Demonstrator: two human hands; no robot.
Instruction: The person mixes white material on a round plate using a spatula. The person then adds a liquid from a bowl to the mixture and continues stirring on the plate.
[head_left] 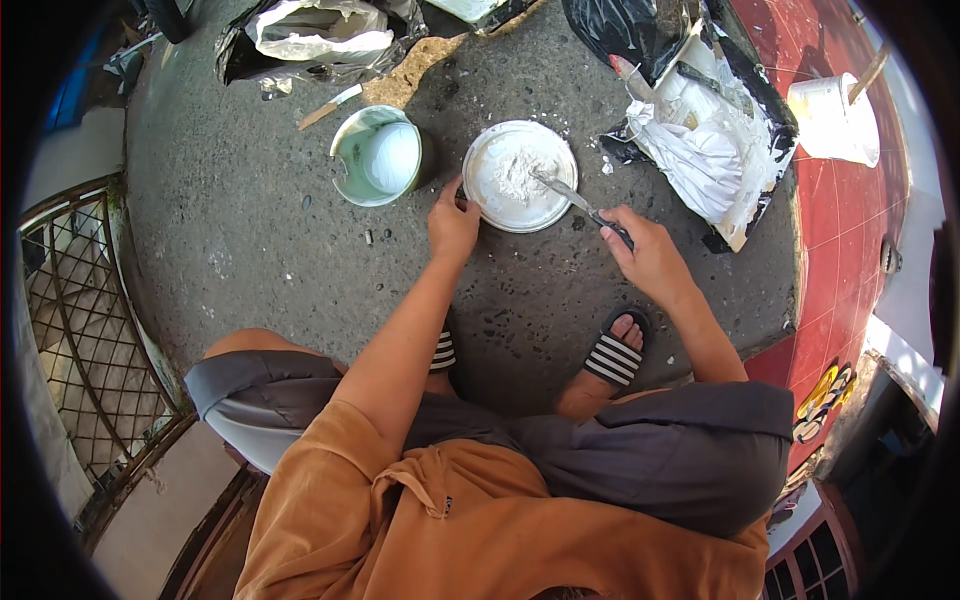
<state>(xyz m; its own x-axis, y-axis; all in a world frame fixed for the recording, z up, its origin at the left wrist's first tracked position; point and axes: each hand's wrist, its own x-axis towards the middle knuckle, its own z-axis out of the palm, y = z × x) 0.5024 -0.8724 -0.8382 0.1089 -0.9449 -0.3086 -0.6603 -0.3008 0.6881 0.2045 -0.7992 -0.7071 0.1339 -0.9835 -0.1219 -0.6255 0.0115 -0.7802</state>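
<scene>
My left hand (453, 228) grips the left edge of a shallow, round white lid (522, 226) low over the concrete. A heap of white powder or paste (518, 178) lies in the middle of the lid. My right hand (645, 252) is closed round the dark handle of a putty knife (577, 199), its metal blade tip in the white heap. Left of the lid stands a pale green bucket (344, 183) with a broken rim and white material inside. Beyond the bucket lies a knife (328, 107) with a wooden handle.
An opened white bag (690, 160) lies on black plastic at the right. More plastic bags (320, 35) lie at the far left. A white bucket with a stick (835, 125) stands on red tiles (840, 225). My striped sandal (613, 360) is near the lid.
</scene>
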